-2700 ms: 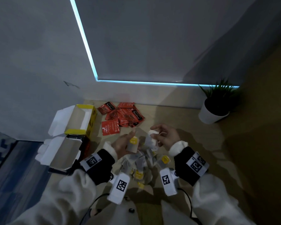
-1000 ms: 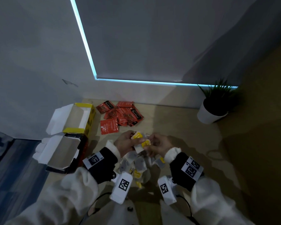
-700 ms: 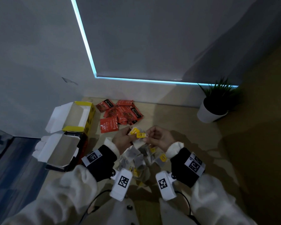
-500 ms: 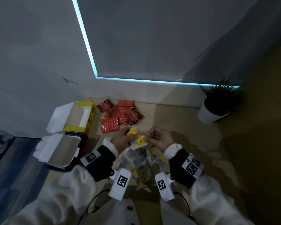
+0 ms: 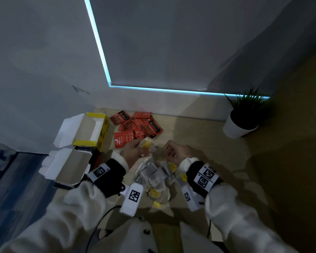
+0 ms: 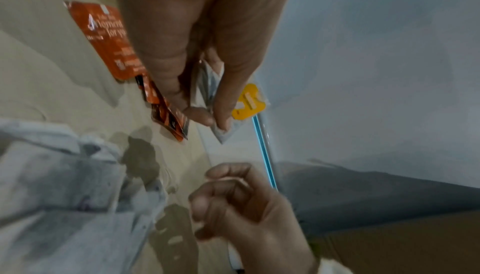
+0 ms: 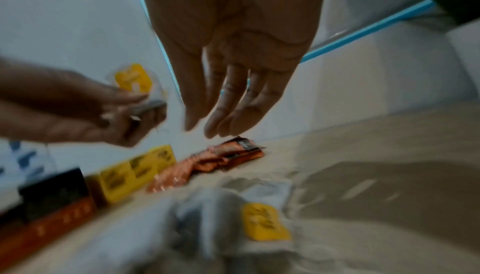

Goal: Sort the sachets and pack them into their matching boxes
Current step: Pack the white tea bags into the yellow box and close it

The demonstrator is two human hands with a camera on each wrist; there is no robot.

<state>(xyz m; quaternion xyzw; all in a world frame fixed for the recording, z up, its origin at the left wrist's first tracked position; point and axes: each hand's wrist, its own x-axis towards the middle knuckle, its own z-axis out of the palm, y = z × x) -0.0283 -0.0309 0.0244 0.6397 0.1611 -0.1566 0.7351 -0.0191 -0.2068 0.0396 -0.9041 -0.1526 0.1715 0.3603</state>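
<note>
My left hand (image 5: 144, 146) pinches a small stack of grey tea-bag sachets (image 6: 223, 133) between thumb and fingers, a yellow tag (image 6: 248, 102) sticking out of it. My right hand (image 5: 169, 152) hovers just to its right, fingers relaxed and holding nothing (image 7: 207, 128). Below both hands lies a loose pile of grey sachets with yellow tags (image 5: 155, 177). A heap of red sachets (image 5: 138, 126) lies farther back by the wall. At the left stand an open yellow box (image 5: 103, 132) and, nearer me, an open black-and-red box (image 5: 69, 167).
A potted plant in a white pot (image 5: 239, 126) stands at the back right. The wall with a glowing blue strip (image 5: 153, 89) closes the back. The tabletop ends at the left, where blue patterned floor (image 5: 0, 161) shows.
My right hand laid a yellow-tagged sachet onto the stack in my left hand, then let go and drew back to the right. The left hand still holds the stack.
</note>
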